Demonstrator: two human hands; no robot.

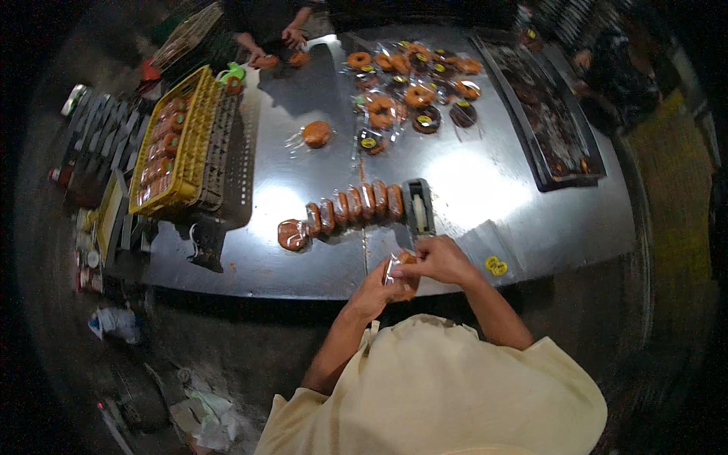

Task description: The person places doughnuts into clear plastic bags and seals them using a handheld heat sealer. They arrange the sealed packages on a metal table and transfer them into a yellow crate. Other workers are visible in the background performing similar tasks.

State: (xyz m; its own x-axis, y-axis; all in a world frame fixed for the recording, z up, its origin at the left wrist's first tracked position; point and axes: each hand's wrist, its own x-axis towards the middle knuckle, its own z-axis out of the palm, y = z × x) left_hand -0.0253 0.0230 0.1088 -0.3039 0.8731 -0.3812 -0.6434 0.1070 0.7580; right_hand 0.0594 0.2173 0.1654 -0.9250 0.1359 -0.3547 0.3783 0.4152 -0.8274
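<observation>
My left hand (375, 290) holds a wrapped bun (405, 278) in clear plastic near the front edge of the steel table (318, 278). The fingers of my right hand (438, 260) pinch the wrapping at the bun's top. Just beyond stands a grey tape dispenser (420, 207). Several wrapped buns (354, 203) stand on edge in a row to its left, with one lying flat (293, 235) at the row's end. Clear plastic bags (483, 242) with round yellow stickers (496, 265) lie to the right of my right hand. Another bun (316, 135) rests on plastic farther back.
Wrapped plain and chocolate doughnuts (420, 95) cover the back middle. At left stands a yellow plastic crate (199, 142) of wrapped buns; at right, a long dark tray (534, 165). Another person's hands (293, 37) hold buns at the back left. A co-worker (614, 74) is at the right.
</observation>
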